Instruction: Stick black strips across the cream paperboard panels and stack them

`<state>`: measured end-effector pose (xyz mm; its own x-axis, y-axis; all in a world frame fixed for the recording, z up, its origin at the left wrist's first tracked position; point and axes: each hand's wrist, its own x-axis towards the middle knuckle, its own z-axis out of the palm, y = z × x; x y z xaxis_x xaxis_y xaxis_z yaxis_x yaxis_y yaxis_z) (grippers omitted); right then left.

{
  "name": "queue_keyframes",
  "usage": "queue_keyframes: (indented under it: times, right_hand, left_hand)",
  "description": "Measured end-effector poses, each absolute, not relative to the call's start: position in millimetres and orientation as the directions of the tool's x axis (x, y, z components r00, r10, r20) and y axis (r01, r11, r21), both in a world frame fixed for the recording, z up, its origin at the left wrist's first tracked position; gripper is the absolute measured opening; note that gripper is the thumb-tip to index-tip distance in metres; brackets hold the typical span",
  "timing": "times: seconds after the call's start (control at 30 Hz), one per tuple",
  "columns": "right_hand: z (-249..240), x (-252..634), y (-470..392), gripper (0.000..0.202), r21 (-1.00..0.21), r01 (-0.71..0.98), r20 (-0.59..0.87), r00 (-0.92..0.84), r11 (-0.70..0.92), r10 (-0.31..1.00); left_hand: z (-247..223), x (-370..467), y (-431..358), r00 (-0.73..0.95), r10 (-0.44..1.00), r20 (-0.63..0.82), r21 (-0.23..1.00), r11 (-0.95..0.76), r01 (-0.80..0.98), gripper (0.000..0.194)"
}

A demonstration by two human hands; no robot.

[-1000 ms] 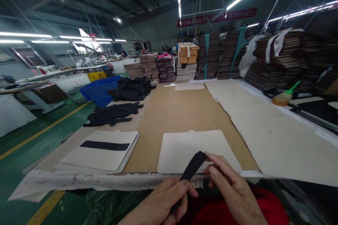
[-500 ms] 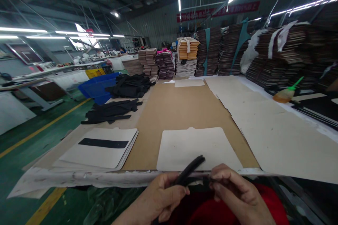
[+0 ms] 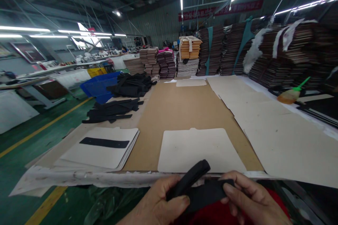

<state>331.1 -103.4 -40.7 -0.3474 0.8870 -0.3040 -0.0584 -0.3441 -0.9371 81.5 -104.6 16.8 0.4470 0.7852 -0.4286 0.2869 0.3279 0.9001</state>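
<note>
Both hands hold one black fabric strip (image 3: 196, 182) just below the table's near edge. My left hand (image 3: 163, 200) pinches its left part, with one end of the strip sticking up past the thumb. My right hand (image 3: 248, 198) grips the other end with fingers and thumb. Right in front of the hands a white card panel (image 3: 200, 149) lies flat on the brown cardboard table top (image 3: 179, 109).
A stack of white panels (image 3: 102, 151), the top one bearing a black strip (image 3: 104, 142), lies at the left. Piles of black fabric strips (image 3: 113, 110) sit farther back left. A blue bin (image 3: 100, 86), tall stacks of dark panels (image 3: 264, 52) and a glue bottle (image 3: 290, 95) stand around.
The strip has been turned and spread between the hands. My right hand has slid right along it to its other end. The left hand keeps its grip.
</note>
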Motion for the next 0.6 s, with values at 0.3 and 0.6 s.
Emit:
queue_keyframes:
  times: [0.3, 0.6]
  right_hand:
    - [-32, 364, -70, 0.047, -0.964, 0.147, -0.210, 0.093, -0.222, 0.973]
    - [-53, 362, -17, 0.035, -0.813, 0.582, 0.120, 0.159, 0.005, 0.980]
  left_hand:
    - [23, 40, -87, 0.203, 0.869, -0.452, 0.830, 0.326, 0.452, 0.027]
    - [5, 31, -47, -0.084, 0.948, -0.306, 0.798, 0.304, 0.520, 0.041]
